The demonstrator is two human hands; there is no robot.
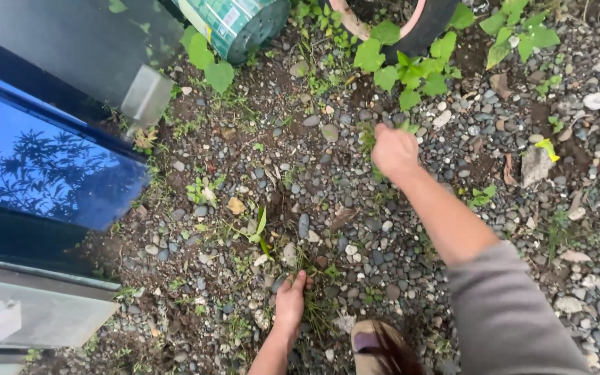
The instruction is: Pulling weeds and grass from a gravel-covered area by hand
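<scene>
— Fingers (383,132) of the right hand (394,149) are being closed around a small weed (368,139) rooted in the gravel ground (453,104), just below the broad-leaved plant (411,69).

— And the left hand (290,300)?

— Its fingers are being curled into a grass tuft (317,305) beside the shoe (376,347); how tight the grip is cannot be told.

— Handling?

— Both are being judged light, soft and easily torn. Hold is best being taken low, at the base of the stems, where the roots are being gripped by stones.
</scene>
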